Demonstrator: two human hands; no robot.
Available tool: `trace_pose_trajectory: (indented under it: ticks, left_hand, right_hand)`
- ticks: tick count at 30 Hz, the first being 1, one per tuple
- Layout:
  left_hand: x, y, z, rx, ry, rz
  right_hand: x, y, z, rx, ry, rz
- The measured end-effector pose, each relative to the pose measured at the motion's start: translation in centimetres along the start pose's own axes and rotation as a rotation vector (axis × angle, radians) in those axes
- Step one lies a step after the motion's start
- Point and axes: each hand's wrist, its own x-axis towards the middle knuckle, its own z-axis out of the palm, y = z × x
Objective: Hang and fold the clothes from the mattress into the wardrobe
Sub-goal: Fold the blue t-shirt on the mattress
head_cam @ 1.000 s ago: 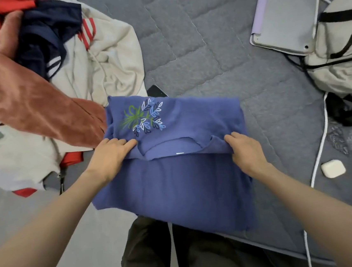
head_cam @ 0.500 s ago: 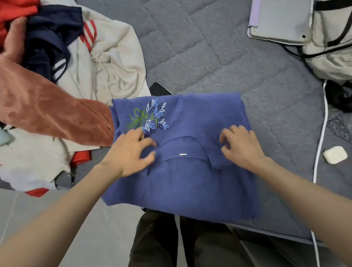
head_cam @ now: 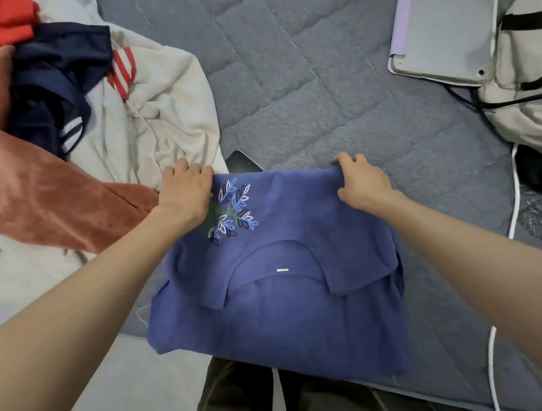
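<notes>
since leaving the middle of the shirt (head_cam: 285,330), my left hand (head_cam: 186,193) and right hand (head_cam: 362,183) are each gripping a far corner, fingers curled; it's lying between and below them on the mattress (head_cam: 319,101), so i'm judging another fold is starting.

Single wide-angle view from the head, looking forward and steeply down over the near edge of the mattress (head_cam: 316,68), with dark trousers (head_cam: 242,407) and a strip of floor (head_cam: 110,403) at the bottom of the frame. Close in, with the blue shirt (head_cam: 275,331) at that near edge filling the middle, the left forearm (head_cam: 75,323) and right forearm (head_cam: 502,282) entering from the bottom corners, facing across the quilted top toward the far side.
</notes>
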Motion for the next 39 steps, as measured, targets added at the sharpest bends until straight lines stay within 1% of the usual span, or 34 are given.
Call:
trace_pose_trajectory:
  ticks: [3, 5, 7, 10, 12, 14, 16, 18, 21, 23, 26, 29, 31, 35, 39]
  left_hand:
    - [0.0, -0.4, -0.5, 0.067, -0.063, 0.006]
    - [-0.2, -0.8, -1.3, 0.061, -0.078, -0.039]
    - [-0.6, -1.0, -2.4, 0.053, -0.080, -0.060]
    - [-0.3, -1.6, -4.9, 0.049, -0.029, -0.063]
    - [0.5, -2.3, -7.2, 0.034, 0.051, -0.073]
    - [1.6, -3.3, -9.7, 0.023, 0.170, -0.075]
    - [3.0, -4.1, -12.1, 0.044, 0.269, -0.062]
    - [4.0, -4.6, -13.7, 0.015, 0.381, -0.036]
    - [4.2, -4.8, -14.0, -0.015, 0.555, 0.021]
    - [3.3, -4.7, -13.2, 0.001, 0.584, 0.046]
    - [1.1, -4.1, -10.7, -0.035, 0.517, 0.094]
    - [-2.0, -3.2, -7.8, -0.240, 0.401, 0.189]
    - [-4.2, -2.4, -5.7, -0.308, 0.309, 0.232]
    - [-7.7, -0.8, -1.7, -0.271, 0.180, 0.255]
    - [-9.5, 0.6, 1.3, -0.190, 0.076, 0.231]
  right_hand:
    - [0.1, 0.0, -0.5, -0.072, -0.036, 0.002]
    - [-0.4, 0.0, -1.1, -0.129, -0.033, -0.010]
    - [-1.0, -0.1, -2.1, -0.144, -0.003, -0.020]
    - [-1.2, -0.2, -5.1, -0.094, 0.077, -0.029]
    - [-1.2, -0.4, -7.6, -0.074, 0.140, -0.026]
    - [-0.8, -0.6, -10.3, -0.040, 0.211, -0.030]
    - [-0.2, -0.8, -12.8, 0.007, 0.292, -0.027]
    - [0.3, -0.9, -14.5, 0.037, 0.355, -0.024]
    - [0.4, -0.8, -15.0, 0.063, 0.403, -0.013]
    - [-0.3, -0.6, -14.1, 0.050, 0.411, 0.004]
    - [-2.0, 0.2, -11.6, 0.051, 0.397, 0.013]
    - [-4.1, 1.0, -8.5, 0.090, 0.358, 0.041]
    - [-5.6, 1.5, -6.2, 0.108, 0.304, 0.050]
    - [-8.4, 2.5, -1.9, 0.053, 0.197, 0.064]
    - [-9.6, 3.1, 1.3, 0.014, 0.143, 0.107]
